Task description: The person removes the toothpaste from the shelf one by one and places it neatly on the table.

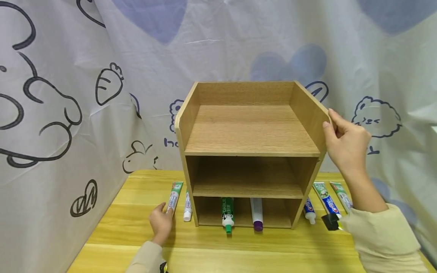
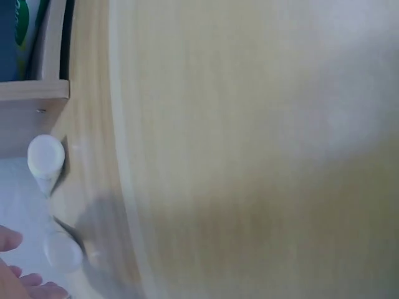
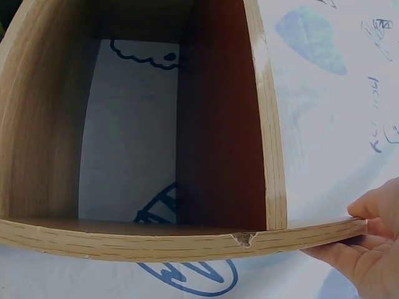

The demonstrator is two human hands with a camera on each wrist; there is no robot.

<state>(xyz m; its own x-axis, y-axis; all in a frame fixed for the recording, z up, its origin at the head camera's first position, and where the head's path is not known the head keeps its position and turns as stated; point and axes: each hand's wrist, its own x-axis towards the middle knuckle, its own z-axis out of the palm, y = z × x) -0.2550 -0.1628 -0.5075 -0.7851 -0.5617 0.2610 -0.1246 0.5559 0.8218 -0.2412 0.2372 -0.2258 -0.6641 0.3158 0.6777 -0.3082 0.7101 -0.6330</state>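
Observation:
A three-tier wooden shelf unit (image 1: 250, 129) stands on a yellow wooden table (image 1: 211, 250). My right hand (image 1: 331, 125) grips the top front corner of the shelf's right side panel (image 3: 187, 240), thumb in front and fingers (image 3: 368, 249) behind. My left hand (image 1: 165, 210) lies on the table left of the shelf and holds the cap end of a white-and-green toothpaste tube (image 1: 174, 197). In the left wrist view my fingers (image 2: 22, 277) sit beside its blurred white cap (image 2: 62, 249). A second tube (image 1: 187, 206) lies against the shelf's left foot.
A green tube (image 1: 227, 214) and a white tube with a purple cap (image 1: 257, 216) lie in the bottom compartment. Three more tubes (image 1: 327, 201) and a small black object (image 1: 330, 222) lie right of the shelf. A printed cloth (image 1: 68, 94) hangs behind and to the left.

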